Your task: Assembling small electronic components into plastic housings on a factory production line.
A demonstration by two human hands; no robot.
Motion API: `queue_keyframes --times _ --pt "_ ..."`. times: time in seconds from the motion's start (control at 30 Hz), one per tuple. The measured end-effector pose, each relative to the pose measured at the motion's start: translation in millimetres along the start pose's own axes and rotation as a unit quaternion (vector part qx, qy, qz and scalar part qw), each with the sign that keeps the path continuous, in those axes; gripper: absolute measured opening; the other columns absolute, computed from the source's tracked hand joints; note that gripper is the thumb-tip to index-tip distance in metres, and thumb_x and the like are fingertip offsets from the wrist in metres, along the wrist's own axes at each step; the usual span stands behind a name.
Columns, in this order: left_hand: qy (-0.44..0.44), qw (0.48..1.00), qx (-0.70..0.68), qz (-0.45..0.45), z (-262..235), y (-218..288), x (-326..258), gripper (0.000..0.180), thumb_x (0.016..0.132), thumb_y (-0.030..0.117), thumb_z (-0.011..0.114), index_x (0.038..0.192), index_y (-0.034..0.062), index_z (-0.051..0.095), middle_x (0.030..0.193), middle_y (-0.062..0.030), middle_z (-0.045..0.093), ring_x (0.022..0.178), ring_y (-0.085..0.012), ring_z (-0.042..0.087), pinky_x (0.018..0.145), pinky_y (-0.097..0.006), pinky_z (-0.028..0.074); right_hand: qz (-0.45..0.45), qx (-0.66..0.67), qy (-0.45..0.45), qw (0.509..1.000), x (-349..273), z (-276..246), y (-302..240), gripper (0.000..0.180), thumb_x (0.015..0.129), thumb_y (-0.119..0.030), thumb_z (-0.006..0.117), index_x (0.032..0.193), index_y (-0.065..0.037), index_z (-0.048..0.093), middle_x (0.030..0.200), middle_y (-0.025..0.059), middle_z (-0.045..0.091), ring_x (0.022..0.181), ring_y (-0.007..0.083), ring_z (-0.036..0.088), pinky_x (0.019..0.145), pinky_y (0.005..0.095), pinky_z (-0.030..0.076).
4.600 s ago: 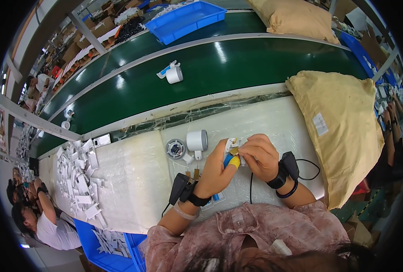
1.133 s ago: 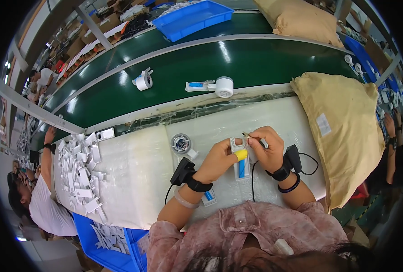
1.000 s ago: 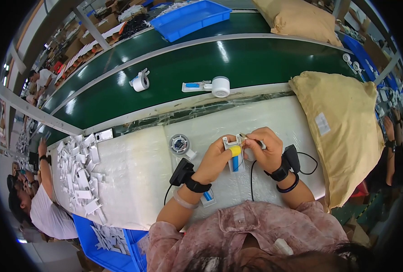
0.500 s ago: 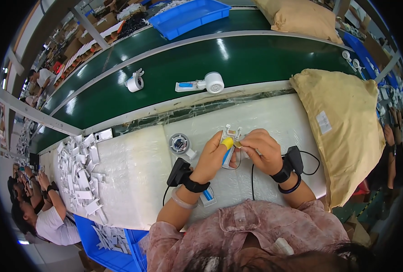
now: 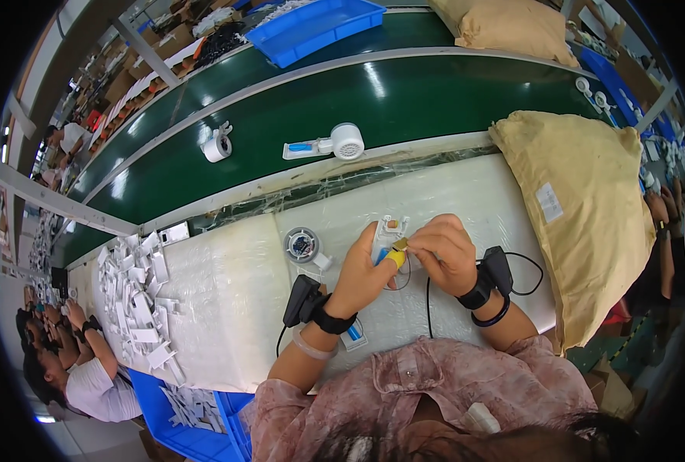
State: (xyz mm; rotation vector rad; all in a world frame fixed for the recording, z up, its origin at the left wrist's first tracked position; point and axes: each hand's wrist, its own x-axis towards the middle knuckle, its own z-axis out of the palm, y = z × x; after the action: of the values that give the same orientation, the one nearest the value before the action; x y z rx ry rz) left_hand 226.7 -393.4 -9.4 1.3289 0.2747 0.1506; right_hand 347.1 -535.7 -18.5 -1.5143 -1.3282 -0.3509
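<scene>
My left hand (image 5: 355, 279) is closed around a white plastic housing (image 5: 392, 224) with a blue cylinder in it. A yellow cover wraps the left thumb, which presses on the housing. From the right, my right hand (image 5: 449, 256) pinches a small yellowish-brown flat piece (image 5: 400, 244) against the housing beside that thumb. A thin dark wire loops below the fingers. Left of my left hand lies a round grey-white fan part (image 5: 302, 245) with a circuit inside. Partly hidden beside my left wrist is another white case (image 5: 354, 336) with a blue cylinder.
White plastic parts (image 5: 138, 296) are heaped on the padded table at left, above a blue bin (image 5: 162, 412). A tan sack (image 5: 577, 215) lies at right. Beyond, a green conveyor (image 5: 281, 115) carries white fan units (image 5: 348, 142). Black wrist devices (image 5: 304, 299) trail cables. Other people sit at left.
My left thumb has moved down and right along the housing, and the pinched yellowish-brown piece shows more plainly. Fan units on the conveyor have shifted left.
</scene>
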Motion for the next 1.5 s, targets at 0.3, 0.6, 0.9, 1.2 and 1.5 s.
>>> queue_keyframes --times 0.3,0.6,0.9,1.2,1.5 --pt "-0.013 0.999 0.037 0.002 3.1 -2.8 -3.0 0.05 0.087 -0.002 0.048 0.136 0.0001 0.04 0.094 -0.0062 0.057 0.074 -0.0101 0.055 0.055 -0.025 0.051 -0.003 -0.012 0.008 1.0 -1.2 0.0 -0.3 0.023 0.07 0.0 0.075 0.09 -0.008 0.068 0.086 0.0041 0.067 0.075 0.023 0.059 0.073 0.0331 0.045" --pt "-0.019 0.998 0.06 0.009 3.4 -4.3 -3.2 0.05 0.088 -0.002 0.047 0.137 0.001 0.04 0.097 -0.0057 0.057 0.075 -0.0093 0.055 0.056 -0.024 0.051 -0.004 -0.014 0.014 1.0 -1.5 0.4 0.4 0.022 0.07 -0.002 0.077 0.089 -0.009 0.069 0.085 0.0038 0.067 0.074 0.0226 0.059 0.073 0.0329 0.045" --pt "-0.017 0.998 0.064 0.013 3.7 -4.6 -3.6 0.048 0.088 0.0 0.049 0.136 0.0003 0.042 0.101 -0.006 0.059 0.077 -0.0085 0.056 0.059 -0.023 0.051 -0.009 -0.015 0.009 1.0 -1.1 0.0 0.9 0.022 0.07 -0.002 0.077 0.089 -0.008 0.068 0.085 0.0037 0.067 0.074 0.0216 0.06 0.074 0.0332 0.045" --pt "-0.016 0.986 0.148 0.08 -1.1 -14.4 -2.5 0.047 0.089 0.001 0.05 0.136 0.0003 0.043 0.1 -0.0061 0.059 0.077 -0.0082 0.056 0.059 -0.023 0.051 0.009 -0.018 -0.003 1.0 -2.2 -0.2 -0.3 0.02 0.072 0.002 0.075 0.089 -0.007 0.067 0.087 0.0048 0.066 0.078 0.0214 0.061 0.084 0.0393 0.045" --pt "-0.004 0.994 0.086 0.069 7.6 -13.9 -2.1 0.043 0.099 0.014 0.052 0.138 -0.0015 0.041 0.092 -0.0041 0.056 0.071 -0.0066 0.053 0.054 -0.022 0.048 0.008 -0.023 -0.004 1.0 0.5 -1.5 -1.0 0.022 0.071 0.002 0.074 0.09 -0.006 0.066 0.082 0.0042 0.066 0.074 0.0204 0.062 0.084 0.0386 0.044"
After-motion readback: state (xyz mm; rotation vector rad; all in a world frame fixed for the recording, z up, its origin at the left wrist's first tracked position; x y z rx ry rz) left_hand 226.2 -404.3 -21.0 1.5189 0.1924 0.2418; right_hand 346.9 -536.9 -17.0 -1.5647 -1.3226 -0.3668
